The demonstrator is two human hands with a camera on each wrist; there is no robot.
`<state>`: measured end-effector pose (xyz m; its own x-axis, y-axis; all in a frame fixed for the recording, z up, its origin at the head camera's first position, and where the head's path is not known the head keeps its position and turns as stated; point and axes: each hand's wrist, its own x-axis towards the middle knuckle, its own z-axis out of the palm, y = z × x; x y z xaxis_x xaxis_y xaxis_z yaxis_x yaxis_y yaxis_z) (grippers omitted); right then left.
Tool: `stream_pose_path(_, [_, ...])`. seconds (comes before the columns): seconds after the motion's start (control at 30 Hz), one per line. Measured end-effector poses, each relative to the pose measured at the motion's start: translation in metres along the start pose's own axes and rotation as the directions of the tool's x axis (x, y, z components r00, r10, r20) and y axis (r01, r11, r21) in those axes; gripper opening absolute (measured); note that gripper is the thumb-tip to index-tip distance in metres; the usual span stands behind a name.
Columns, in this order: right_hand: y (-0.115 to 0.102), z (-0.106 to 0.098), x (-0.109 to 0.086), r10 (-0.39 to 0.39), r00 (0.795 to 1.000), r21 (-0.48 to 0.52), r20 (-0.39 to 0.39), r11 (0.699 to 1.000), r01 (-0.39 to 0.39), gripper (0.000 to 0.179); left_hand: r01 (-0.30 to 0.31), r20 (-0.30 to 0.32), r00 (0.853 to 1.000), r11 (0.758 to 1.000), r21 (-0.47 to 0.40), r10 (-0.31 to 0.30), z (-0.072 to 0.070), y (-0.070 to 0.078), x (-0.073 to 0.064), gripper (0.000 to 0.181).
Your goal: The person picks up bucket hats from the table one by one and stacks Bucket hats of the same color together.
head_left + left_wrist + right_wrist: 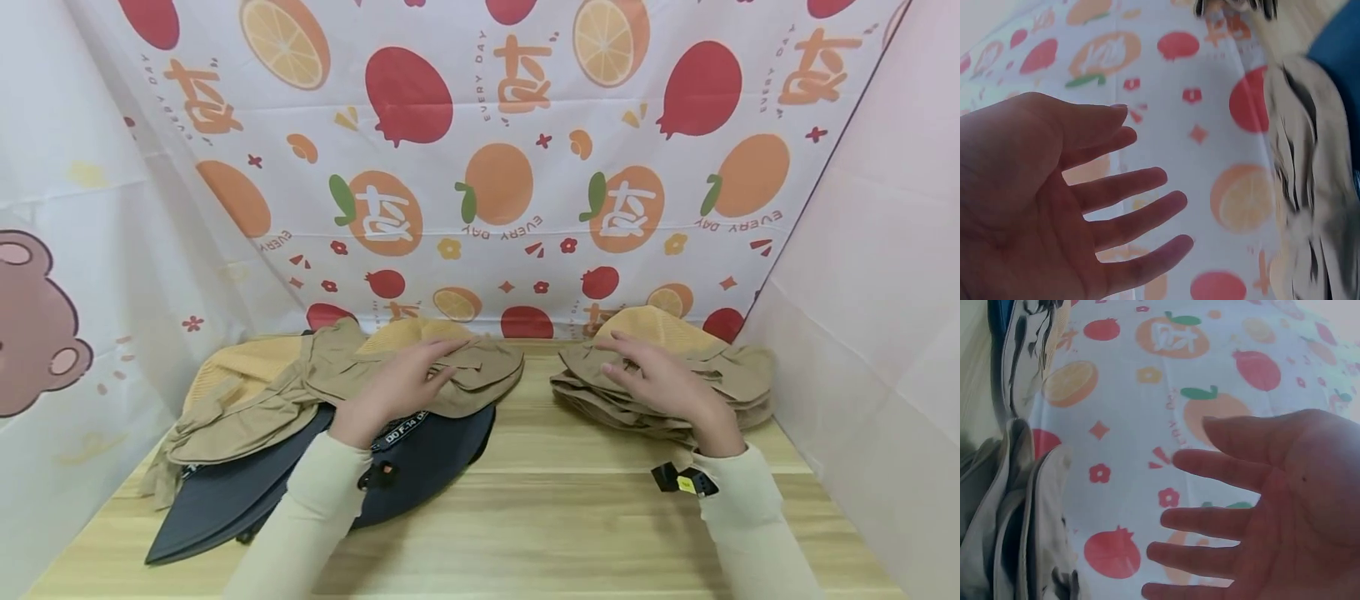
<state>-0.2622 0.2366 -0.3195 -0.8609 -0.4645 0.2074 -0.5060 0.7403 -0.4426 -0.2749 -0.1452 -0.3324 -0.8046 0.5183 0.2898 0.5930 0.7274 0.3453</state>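
Both forearms are extending forward over the tabletop in pale sleeves. The left hand is hovering by the tan hats, which are lying on navy caps; the right hand is hovering by a hat stack at right. Both hands are standing wide open, fingers spreading, thumbs pointing inward, gripping nothing; the wrist views are showing fingers apart from the brims.

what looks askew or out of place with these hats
On the left, the tan hats lie askew over dark visors, which poke out at differing angles. It looks untidy against the neater tan stack on the right. No visible damage.
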Motion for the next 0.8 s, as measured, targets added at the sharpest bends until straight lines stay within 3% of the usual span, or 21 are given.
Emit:
stream_pose_path(0.33, [-0.008, -0.003, -0.010, -0.027, 0.999, 0.010, 0.046, 1.000, 0.026, 0.043, 0.131, 0.000, 0.991, 0.991, -0.014, -0.131, -0.017, -0.044, -0.032, 0.045])
stream_pose_path(0.63, [-0.002, 0.003, -0.005, -0.094, 0.995, -0.002, 0.046, 0.996, 0.094, 0.038, 0.235, -0.027, 0.972, 0.972, 0.017, -0.235, -0.027, -0.082, -0.040, 0.047])
stream_pose_path(0.8, [-0.001, 0.004, -0.006, -0.095, 0.994, -0.013, 0.048, 0.995, 0.096, 0.038, 0.306, -0.007, 0.952, 0.952, 0.018, -0.305, -0.029, -0.106, -0.046, 0.050])
